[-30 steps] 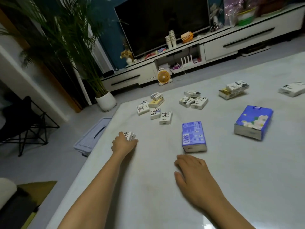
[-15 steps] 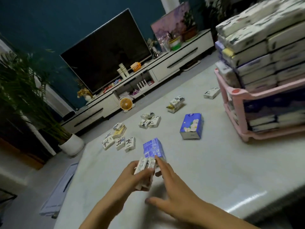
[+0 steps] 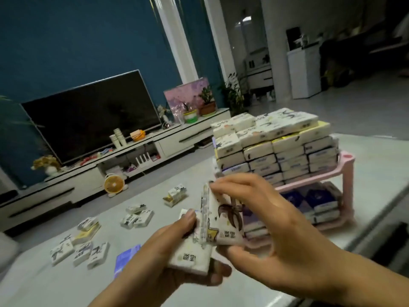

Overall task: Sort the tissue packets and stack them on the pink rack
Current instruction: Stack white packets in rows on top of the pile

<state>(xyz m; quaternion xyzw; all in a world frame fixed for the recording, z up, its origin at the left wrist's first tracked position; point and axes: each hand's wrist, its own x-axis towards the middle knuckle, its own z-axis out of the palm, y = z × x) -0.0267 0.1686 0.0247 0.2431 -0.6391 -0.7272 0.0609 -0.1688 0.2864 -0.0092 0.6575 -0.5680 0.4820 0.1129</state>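
Head view: the left hand (image 3: pixel 168 247) grips a white tissue packet (image 3: pixel 188 260) printed with dark letters that look like "HO". The right hand (image 3: pixel 287 235) pinches a second packet (image 3: pixel 223 222), thumb below, fingertips on top, long axis near upright, its bow figure and blurred characters facing the camera. Both packets are held above the bench's (image 3: pixel 376 173) near edge. The pink rack (image 3: pixel 345 160), stacked with packets, stands toward the right edge.

The left hand (image 3: pixel 163 251) is gripping one tissue packet (image 3: pixel 190 260) from below, while the right hand (image 3: pixel 283 235) is pinching a second packet (image 3: pixel 225 222) between thumb and fingertips.
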